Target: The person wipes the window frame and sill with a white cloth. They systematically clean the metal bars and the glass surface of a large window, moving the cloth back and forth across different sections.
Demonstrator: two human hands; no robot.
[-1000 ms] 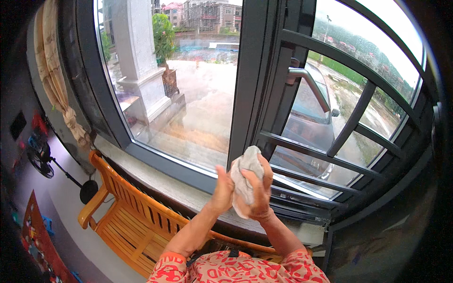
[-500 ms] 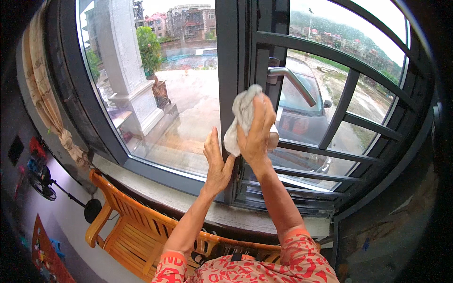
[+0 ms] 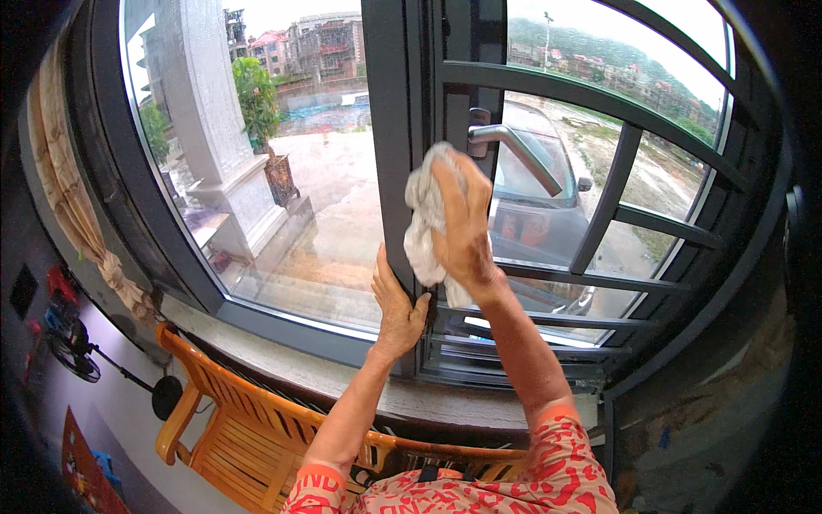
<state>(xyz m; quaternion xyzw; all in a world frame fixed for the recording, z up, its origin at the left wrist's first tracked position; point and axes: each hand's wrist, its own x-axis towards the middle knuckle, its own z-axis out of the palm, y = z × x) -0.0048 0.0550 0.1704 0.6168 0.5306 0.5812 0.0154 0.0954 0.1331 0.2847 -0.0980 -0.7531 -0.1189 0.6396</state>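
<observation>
A crumpled white cloth [image 3: 425, 224] is bunched under my right hand [image 3: 467, 218], whose fingers curl round it. It lies against the dark upright frame [image 3: 396, 163] of the window, just below and left of the silver window handle [image 3: 516, 156]. Part of the cloth hangs down below my palm. My left hand [image 3: 396, 308] rests lower on the same upright, fingers stretched out and thumb apart, with nothing in it. Left of the upright is a large glass pane [image 3: 334, 197].
Dark bars [image 3: 604, 201] cross the window on the right. Below runs a pale stone sill [image 3: 437, 403], with a wooden bench [image 3: 240, 437] in front of it. A gathered curtain [image 3: 73, 180] hangs at the left, near a black fan [image 3: 77, 351]. A car [image 3: 535, 227] stands outside.
My right hand and the cloth have shifted slightly against the upright, and the cloth's lower end now hangs further down. My left hand stays on the frame. The whole view has shifted a little.
</observation>
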